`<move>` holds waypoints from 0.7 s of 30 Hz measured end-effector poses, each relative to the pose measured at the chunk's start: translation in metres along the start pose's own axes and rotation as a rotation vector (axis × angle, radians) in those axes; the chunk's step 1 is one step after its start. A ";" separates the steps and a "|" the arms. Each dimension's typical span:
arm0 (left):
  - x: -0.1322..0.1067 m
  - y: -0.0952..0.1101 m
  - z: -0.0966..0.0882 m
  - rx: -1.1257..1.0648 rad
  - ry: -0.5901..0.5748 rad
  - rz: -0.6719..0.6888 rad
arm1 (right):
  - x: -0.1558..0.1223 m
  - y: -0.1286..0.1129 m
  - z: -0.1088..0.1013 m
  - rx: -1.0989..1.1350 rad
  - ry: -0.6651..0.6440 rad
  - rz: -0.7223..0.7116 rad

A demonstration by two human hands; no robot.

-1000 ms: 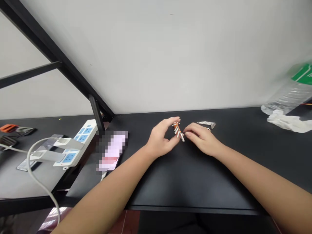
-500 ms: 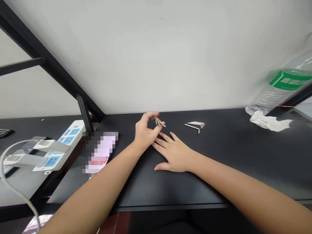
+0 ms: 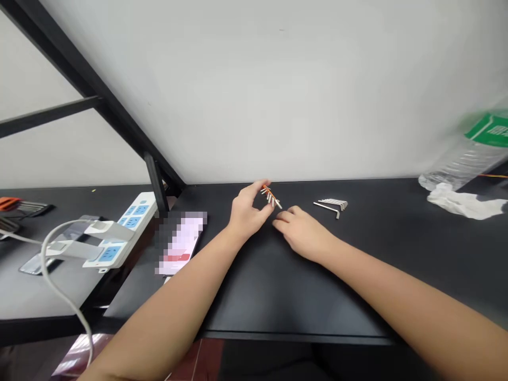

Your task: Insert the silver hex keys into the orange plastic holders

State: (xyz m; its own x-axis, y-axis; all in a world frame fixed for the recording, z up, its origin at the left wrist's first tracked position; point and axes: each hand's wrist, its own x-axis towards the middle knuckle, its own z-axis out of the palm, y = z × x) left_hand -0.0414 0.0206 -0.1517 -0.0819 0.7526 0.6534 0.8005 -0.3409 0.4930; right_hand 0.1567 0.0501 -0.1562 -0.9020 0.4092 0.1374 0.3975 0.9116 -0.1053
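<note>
My left hand (image 3: 246, 214) is closed on an orange holder of hex keys (image 3: 271, 196), lifted a little above the black table (image 3: 301, 296) near the wall. My right hand (image 3: 304, 234) lies just right of it, fingers curled and pointing toward the holder's key tips; whether it touches them I cannot tell. Several loose silver hex keys (image 3: 332, 204) lie on the table to the right of both hands.
A phone with a blurred screen (image 3: 181, 242) lies left of my left arm. A white power strip (image 3: 119, 233) with a cable sits further left by a black frame post (image 3: 157, 185). A plastic bottle (image 3: 472, 151) and crumpled tissue (image 3: 462, 203) are at the far right.
My right hand went from the holder to lying flat on the table, then came back up beside the key tips with fingers curled. My left hand kept hold of the holder.
</note>
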 end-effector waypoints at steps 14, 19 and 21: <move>0.006 -0.013 0.001 0.276 -0.494 -0.114 | -0.036 0.027 -0.020 0.166 0.102 0.241; 0.008 -0.006 0.000 0.331 -0.518 -0.093 | -0.030 0.040 -0.018 0.599 0.192 0.437; 0.006 0.004 -0.001 0.279 -0.436 -0.012 | -0.028 0.040 -0.018 0.823 0.273 0.489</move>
State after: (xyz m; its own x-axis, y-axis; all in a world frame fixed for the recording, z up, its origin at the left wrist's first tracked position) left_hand -0.0391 0.0235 -0.1453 0.1156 0.9407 0.3189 0.9337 -0.2125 0.2882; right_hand 0.2010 0.0752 -0.1470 -0.5592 0.8220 0.1076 0.3811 0.3701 -0.8472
